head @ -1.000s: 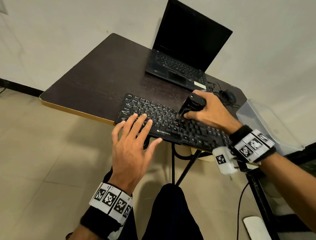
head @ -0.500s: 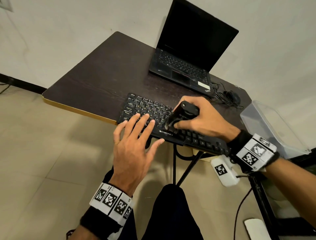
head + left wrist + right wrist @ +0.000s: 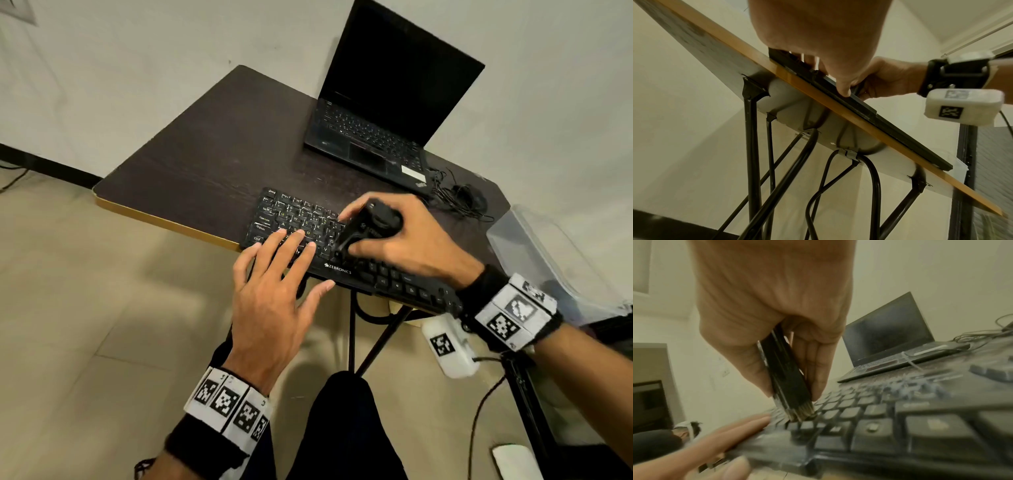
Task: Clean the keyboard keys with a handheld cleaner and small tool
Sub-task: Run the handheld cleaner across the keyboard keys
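Observation:
A black keyboard [image 3: 298,219] lies along the near edge of the dark table [image 3: 212,154], its front overhanging slightly. My right hand [image 3: 407,236] grips a black handheld cleaner [image 3: 368,224], tilted so its brush tip [image 3: 801,413] touches the keys near the keyboard's middle. In the right wrist view the cleaner [image 3: 785,369] is pinched between thumb and fingers. My left hand [image 3: 274,291] lies flat with straight fingers on the keyboard's lower left keys, thumb at the front edge. From below, the keyboard [image 3: 869,112] edge shows under the left hand [image 3: 818,32].
An open black laptop [image 3: 383,109] stands at the back of the table, with a mouse and tangled cable [image 3: 459,198] to its right. A clear plastic bin [image 3: 548,260] sits right of the table. Black metal table legs [image 3: 752,146] run underneath. My knee [image 3: 342,428] is below.
My right hand has carried the cleaner leftward along the keyboard, from the right-centre keys toward the middle. The left hand has stayed flat on the left keys.

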`<state>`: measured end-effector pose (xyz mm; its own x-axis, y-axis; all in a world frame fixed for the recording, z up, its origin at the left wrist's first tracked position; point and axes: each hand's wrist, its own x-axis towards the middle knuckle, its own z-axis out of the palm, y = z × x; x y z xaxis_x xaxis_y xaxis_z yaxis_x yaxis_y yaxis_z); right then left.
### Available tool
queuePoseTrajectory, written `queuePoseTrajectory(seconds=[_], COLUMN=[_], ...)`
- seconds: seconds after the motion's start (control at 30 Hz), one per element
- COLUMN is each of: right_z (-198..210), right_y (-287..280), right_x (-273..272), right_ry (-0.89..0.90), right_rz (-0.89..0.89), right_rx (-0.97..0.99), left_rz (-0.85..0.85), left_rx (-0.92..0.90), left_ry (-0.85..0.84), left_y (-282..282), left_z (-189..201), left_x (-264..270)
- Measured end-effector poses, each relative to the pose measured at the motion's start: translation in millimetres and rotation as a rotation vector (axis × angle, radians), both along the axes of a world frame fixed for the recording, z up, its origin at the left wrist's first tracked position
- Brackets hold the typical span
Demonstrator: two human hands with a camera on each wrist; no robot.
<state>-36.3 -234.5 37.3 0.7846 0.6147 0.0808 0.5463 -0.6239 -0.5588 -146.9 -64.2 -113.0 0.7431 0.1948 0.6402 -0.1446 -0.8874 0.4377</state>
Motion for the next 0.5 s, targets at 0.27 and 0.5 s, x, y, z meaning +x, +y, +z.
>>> queuePoseTrajectory(seconds=[0.27, 0.5], right_z=[9, 9], right_y=[-2, 4], right_x=[15, 19], right_ry=[0.06, 0.029], right_rz=[-0.113, -0.143], right_rx=[-0.015, -0.025], left_rz=[0.003, 0.004], left_rx=[0.003, 0.009], left_ry=[0.014, 0.021], left_y=[0, 1], left_z=[1, 0], left_x=[0, -1])
